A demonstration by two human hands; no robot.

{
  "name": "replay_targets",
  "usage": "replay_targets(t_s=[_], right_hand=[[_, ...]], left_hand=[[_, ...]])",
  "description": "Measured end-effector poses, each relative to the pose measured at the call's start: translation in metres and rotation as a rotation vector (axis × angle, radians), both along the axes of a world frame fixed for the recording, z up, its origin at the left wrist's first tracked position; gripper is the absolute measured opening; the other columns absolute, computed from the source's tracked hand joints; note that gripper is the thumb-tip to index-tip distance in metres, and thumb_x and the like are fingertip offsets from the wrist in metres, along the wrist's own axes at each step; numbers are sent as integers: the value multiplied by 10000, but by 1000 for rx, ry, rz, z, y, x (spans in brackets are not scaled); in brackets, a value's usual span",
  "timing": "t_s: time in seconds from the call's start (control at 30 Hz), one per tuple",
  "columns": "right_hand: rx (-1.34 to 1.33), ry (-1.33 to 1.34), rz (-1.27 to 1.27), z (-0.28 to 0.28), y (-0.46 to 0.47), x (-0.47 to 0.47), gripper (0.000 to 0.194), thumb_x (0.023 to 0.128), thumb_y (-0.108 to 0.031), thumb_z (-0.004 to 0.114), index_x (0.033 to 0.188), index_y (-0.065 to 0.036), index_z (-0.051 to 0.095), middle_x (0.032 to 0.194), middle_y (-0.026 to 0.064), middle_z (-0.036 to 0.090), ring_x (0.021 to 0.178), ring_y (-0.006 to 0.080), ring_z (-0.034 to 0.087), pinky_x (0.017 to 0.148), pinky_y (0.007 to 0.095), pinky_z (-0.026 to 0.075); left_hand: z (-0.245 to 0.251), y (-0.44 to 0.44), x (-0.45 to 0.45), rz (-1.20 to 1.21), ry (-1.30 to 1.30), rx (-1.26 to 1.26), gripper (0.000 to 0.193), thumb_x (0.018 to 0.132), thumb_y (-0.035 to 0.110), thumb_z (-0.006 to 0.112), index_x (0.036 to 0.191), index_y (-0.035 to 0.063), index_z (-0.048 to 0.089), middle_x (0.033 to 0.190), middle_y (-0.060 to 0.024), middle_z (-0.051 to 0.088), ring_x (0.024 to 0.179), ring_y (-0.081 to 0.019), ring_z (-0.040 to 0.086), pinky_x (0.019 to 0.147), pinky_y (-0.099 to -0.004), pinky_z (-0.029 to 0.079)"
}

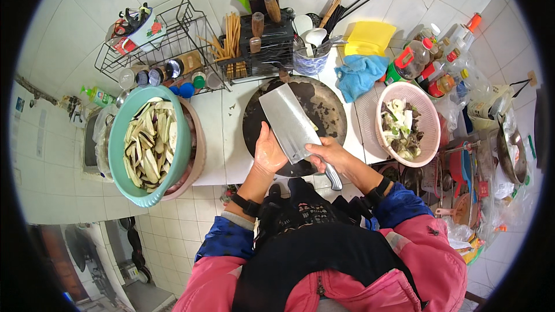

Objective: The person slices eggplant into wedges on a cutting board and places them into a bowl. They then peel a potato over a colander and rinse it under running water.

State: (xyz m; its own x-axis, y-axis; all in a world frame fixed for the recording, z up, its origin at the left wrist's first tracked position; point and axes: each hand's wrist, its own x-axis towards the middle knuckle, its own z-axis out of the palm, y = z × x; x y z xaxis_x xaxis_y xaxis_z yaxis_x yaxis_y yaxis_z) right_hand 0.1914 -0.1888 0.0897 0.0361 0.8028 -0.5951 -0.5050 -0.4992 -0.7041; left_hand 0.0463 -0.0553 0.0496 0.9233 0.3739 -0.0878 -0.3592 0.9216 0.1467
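Over a round, dark-stained chopping board (pixel 334 99), my right hand (pixel 331 152) grips a broad steel cleaver (pixel 289 117) where handle and blade meet. The blade is tilted with its flat face up, pointing away from me. My left hand (pixel 269 156) lies palm up beside the blade, thumb spread; its palm looks wet. The blade hides its other fingers, so whether they touch the steel cannot be told. A pale sliver of vegetable (pixel 313 125) shows on the board past the blade. To the left, a turquoise basin (pixel 117 156) holds many eggplant strips (pixel 149 147).
A pink basin (pixel 198 147) sits partly under the turquoise one. At right, a pink colander (pixel 433 138) holds pale and dark vegetable pieces. Along the wall stand a wire rack (pixel 190 30), a black knife rack (pixel 277 41), a utensil pot (pixel 310 64), a blue cloth (pixel 361 76) and bottles (pixel 420 56).
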Motion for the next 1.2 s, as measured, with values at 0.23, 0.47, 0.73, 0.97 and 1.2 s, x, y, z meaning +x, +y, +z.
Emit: replay_targets(t_s=[0.23,0.47,0.73,0.97,1.2], right_hand=[[25,-69,-179,-30,-14,44,203,904,-220,626,911,-45,524,568,23,481,395,106,432,364,266,384],[-162,-346,-193,-65,-81,76,171,897,-168,616,903,-14,540,558,41,516,374,125,465,349,280,422],[-59,-263,-76,-98,-48,13,185,902,-144,590,822,22,570,559,66,549,385,154,507,361,295,445],[5,-262,-65,-88,1,-33,194,901,-134,565,758,-8,527,555,63,536,395,143,500,371,300,424],[156,-363,-70,-4,36,-85,230,900,-124,549,704,-12,501,545,43,527,386,114,490,370,271,405]], left_hand=[[-22,16,-11,57,287,47,342,970,355,477,1204,117,552,1113,-60,595,915,-209,571,739,-365,503],[-53,35,6,592,1156,1635,392,911,216,539,1266,53,515,1170,-167,569,1093,-319,525,943,-408,407],[-54,-19,47,584,1405,2156,769,683,571,702,1327,209,491,1336,-178,378,1234,-399,343,1010,-582,246],[-52,-8,52,703,1427,1912,676,665,470,750,1244,164,579,1255,-118,466,1163,-343,418,985,-506,309],[41,27,-6,1001,1221,1867,665,652,330,790,1232,94,568,1271,-162,429,1164,-371,401,989,-466,339]])
